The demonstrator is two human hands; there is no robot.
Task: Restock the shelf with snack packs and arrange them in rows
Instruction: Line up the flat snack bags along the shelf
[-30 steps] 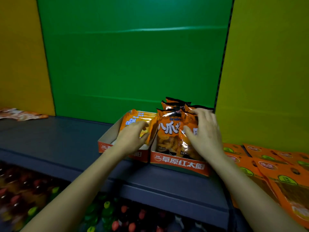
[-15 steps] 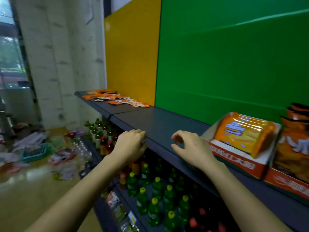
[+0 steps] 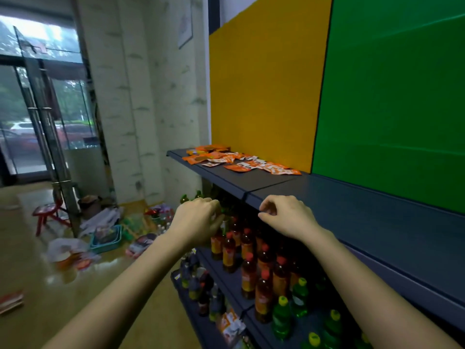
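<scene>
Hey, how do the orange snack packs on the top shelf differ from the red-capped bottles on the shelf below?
The snack packs lie flat in a loose scatter; the red-capped bottles stand upright in rows. The snack packs are thin orange-and-white pouches; the red-capped bottles are tall, with dark amber contents and orange labels. Both sit on the same dark blue shelving unit.

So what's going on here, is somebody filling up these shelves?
Yes, a person is restocking, seen from a camera on their head. Both hands are empty right now: the left hand and the right hand hover with loosely curled fingers near the front edge of the dark shelf. A scatter of orange snack packs lies unsorted at its far end, below the yellow panel. Bottled drinks fill the shelves beneath.
</scene>
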